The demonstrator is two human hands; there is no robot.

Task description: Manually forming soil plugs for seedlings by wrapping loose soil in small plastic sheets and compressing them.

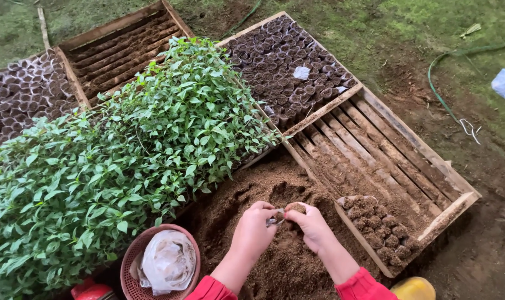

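Over a heap of brown potting soil [274, 233], the left hand [254, 230] pinches open a small plastic seedling bag [275, 220] while the right hand [309, 223], closed around a clump of soil, presses it in, best packed firm and level like the filled bags [383, 230] in the wooden tray [447, 219].

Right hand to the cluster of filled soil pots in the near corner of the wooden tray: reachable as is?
Probably yes. The right hand works over the loose brown soil heap, right beside the wooden slatted tray. The small soil-filled pots sit just past the tray's low rim, with nothing between, though the hand holds a small pot.
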